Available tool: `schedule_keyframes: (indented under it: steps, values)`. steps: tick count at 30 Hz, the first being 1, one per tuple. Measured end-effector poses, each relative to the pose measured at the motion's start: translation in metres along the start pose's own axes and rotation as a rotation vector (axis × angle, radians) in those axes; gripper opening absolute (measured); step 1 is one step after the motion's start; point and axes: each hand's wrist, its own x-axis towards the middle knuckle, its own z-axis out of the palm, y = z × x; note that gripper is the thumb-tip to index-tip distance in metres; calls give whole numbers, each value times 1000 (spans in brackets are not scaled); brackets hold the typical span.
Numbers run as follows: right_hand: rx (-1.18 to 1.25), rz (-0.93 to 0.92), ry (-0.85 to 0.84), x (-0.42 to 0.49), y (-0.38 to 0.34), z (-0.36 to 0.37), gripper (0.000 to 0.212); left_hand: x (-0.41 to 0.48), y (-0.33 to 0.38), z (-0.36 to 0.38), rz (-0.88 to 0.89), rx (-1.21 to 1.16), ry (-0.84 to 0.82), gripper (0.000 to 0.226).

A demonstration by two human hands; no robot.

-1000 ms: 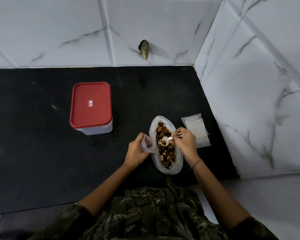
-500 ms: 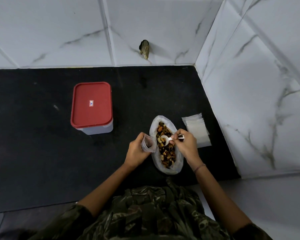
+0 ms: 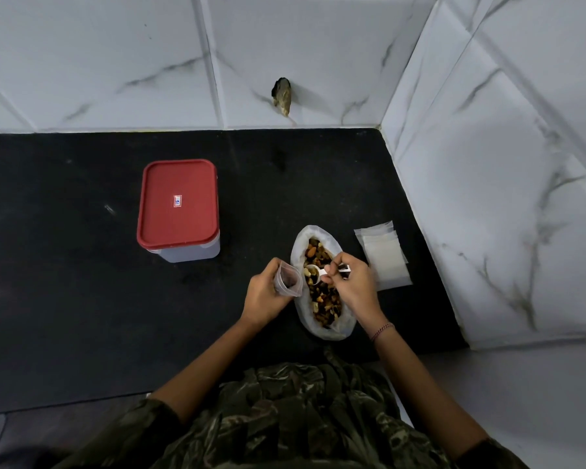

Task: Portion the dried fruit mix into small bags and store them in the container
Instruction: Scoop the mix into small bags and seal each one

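Your left hand (image 3: 264, 292) has its fingers (image 3: 270, 269) curled round the small clear plastic bag (image 3: 289, 279), with the open mouth turned toward the spoon. This little bag is thin, soft and light, so it can flop shut. Hold it near the top edge to keep it wide. Your right hand (image 3: 351, 286) pinches the handle of the small white plastic spoon (image 3: 313, 273), which is full of fruit and nuts. The spoon lies sideways, with its bowl just beside the little bag's mouth. Under it sits the big soft bag of dried fruit mix (image 3: 344, 328), its long side running away from you. The tub with the red lid (image 3: 178, 204) stands well apart, past your left fingers.
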Motion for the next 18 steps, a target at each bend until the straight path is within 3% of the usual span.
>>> schedule_keyframes:
  steps: [5, 12, 18]
  values:
    - [209, 119, -19, 4, 7, -9, 25, -1, -1, 0, 7, 49, 14, 30]
    - [164, 104, 11, 3, 10, 0, 25, 1, 1, 2, 25, 31, 3, 29]
    - [283, 196, 43, 6, 11, -11, 21, 0, 2, -1, 17, 6, 0, 31]
